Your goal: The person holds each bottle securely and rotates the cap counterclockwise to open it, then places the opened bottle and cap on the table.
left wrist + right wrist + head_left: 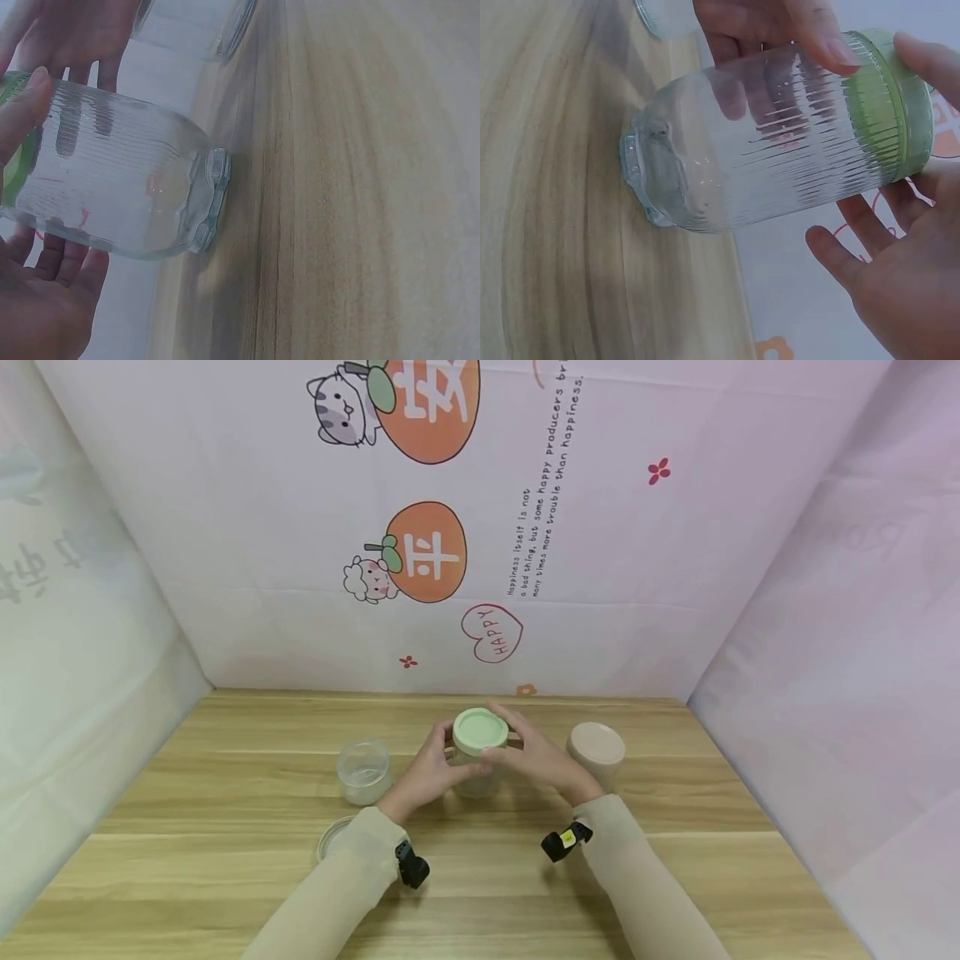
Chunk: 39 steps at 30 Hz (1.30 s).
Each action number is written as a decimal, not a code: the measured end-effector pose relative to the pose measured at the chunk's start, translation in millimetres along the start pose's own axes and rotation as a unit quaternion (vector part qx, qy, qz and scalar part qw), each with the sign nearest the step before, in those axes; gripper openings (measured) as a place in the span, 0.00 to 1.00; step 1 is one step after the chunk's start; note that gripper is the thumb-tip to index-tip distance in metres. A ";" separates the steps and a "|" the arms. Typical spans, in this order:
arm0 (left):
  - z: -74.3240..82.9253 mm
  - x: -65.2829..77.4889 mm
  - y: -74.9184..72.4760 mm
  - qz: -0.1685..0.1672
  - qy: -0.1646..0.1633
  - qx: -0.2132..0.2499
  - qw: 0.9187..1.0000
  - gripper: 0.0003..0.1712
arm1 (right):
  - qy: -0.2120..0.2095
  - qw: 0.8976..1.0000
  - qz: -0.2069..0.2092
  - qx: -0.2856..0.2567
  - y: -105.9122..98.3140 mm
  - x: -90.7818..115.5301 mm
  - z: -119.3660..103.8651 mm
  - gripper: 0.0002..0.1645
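Observation:
A clear ribbed glass jar [735,150] with a pale green lid [480,729] stands upright between the two hands, its knobbed base right at the tabletop. My left hand [431,770] grips the jar from the left, thumb in front just under the lid and fingers behind the glass. From the right, my right hand [538,758] holds the green lid, with its thumb on the near edge and its fingers around the far side. The lid sits level over the mouth of the jar.
Left of the hands is a lidless clear glass jar [363,774]. Nearer, a round clear rim [330,839] shows, partly hidden by the left sleeve. A jar with a beige lid [597,743] stands behind the right wrist. Cloth walls [600,635] enclose the wooden table [480,893].

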<state>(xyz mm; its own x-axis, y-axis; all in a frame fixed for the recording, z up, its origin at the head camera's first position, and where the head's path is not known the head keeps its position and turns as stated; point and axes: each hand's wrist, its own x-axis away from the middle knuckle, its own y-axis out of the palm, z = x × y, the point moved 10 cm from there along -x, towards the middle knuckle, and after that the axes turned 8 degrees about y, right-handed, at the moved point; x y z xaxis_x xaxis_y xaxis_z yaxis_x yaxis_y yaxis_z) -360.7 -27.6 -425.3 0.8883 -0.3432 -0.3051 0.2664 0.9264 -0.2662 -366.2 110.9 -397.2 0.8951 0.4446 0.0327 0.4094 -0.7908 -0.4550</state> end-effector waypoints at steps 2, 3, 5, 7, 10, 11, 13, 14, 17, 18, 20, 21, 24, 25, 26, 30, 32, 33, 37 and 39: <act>-0.1 0.3 0.1 0.000 -0.001 0.002 1.000 0.53 | 0.017 1.000 -0.006 -0.010 -0.1 1.0 1.9 0.49; 0.0 0.4 0.2 -0.001 0.000 0.001 1.000 0.53 | 0.019 1.000 -0.009 -0.013 0.0 1.3 1.7 0.48; 0.4 0.5 0.0 0.000 0.000 0.000 1.000 0.53 | 0.022 1.000 -0.016 -0.015 0.8 1.0 0.8 0.48; 0.5 0.7 0.1 0.000 0.002 0.000 1.000 0.53 | 0.023 0.999 -0.020 -0.015 1.4 0.9 -1.2 0.48; -0.3 0.3 1.6 -0.005 0.006 0.001 1.000 0.52 | 0.027 0.999 -0.021 -0.007 1.9 0.3 -3.1 0.47; -0.6 0.1 2.1 -0.007 0.008 0.001 1.000 0.52 | 0.031 0.999 -0.020 -0.002 2.0 0.2 -3.3 0.47; -0.3 0.3 2.3 -0.009 0.010 -0.002 1.000 0.52 | 0.033 0.999 -0.013 0.011 1.8 -0.2 -5.2 0.45; 0.5 0.3 2.2 -0.009 0.012 -0.004 1.000 0.52 | 0.031 0.999 -0.008 0.021 1.9 -0.6 -6.6 0.44; 2.7 0.6 0.7 -0.006 0.012 -0.011 1.000 0.52 | 0.011 0.998 0.011 0.067 2.1 -1.1 -15.8 0.45; 3.3 0.7 0.4 -0.006 0.011 -0.012 1.000 0.52 | 0.002 0.996 0.021 0.087 1.7 -0.8 -19.4 0.46; 4.0 0.4 0.3 -0.007 0.011 -0.013 1.000 0.51 | -0.017 0.990 0.049 0.134 -0.4 0.5 -27.2 0.48; 4.3 0.3 0.5 -0.008 0.011 -0.012 1.000 0.51 | -0.027 0.985 0.065 0.159 -1.8 1.4 -31.6 0.48; 5.3 -0.1 1.4 -0.009 0.013 -0.009 1.000 0.50 | -0.051 0.964 0.118 0.234 -7.0 5.2 -44.2 0.47; 5.4 -0.1 1.5 -0.009 0.014 -0.008 1.000 0.50 | -0.057 0.955 0.135 0.258 -8.4 6.5 -48.5 0.46; 5.4 -0.1 1.7 -0.010 0.015 -0.006 1.000 0.50 | -0.063 0.946 0.149 0.281 -9.3 7.4 -51.8 0.46; 5.1 -0.4 1.5 -0.010 0.016 -0.007 1.000 0.50 | -0.065 0.918 0.188 0.343 -11.6 10.6 -62.1 0.49; 5.0 -0.4 1.3 -0.011 0.016 -0.009 1.000 0.50 | -0.060 0.909 0.198 0.363 -11.4 11.5 -65.1 0.51; 5.1 -0.3 1.1 -0.010 0.015 -0.010 1.000 0.50 | -0.057 0.906 0.202 0.368 -11.2 12.3 -66.8 0.52; 4.6 0.7 0.4 -0.009 0.009 -0.008 1.000 0.50 | -0.052 0.893 0.210 0.395 -6.7 14.2 -71.5 0.50; 4.4 1.4 0.1 -0.007 0.004 -0.007 1.000 0.50 | -0.052 0.885 0.210 0.413 -3.2 14.4 -72.9 0.47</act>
<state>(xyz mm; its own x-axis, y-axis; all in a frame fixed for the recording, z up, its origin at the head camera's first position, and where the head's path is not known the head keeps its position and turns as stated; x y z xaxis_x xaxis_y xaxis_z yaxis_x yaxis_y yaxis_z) -357.8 -27.3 -421.7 0.8812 -0.3580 -0.3086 0.2741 0.9190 -0.2834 -341.7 89.1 -330.4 0.8989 0.2543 -0.3568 -0.2633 -0.3376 -0.9037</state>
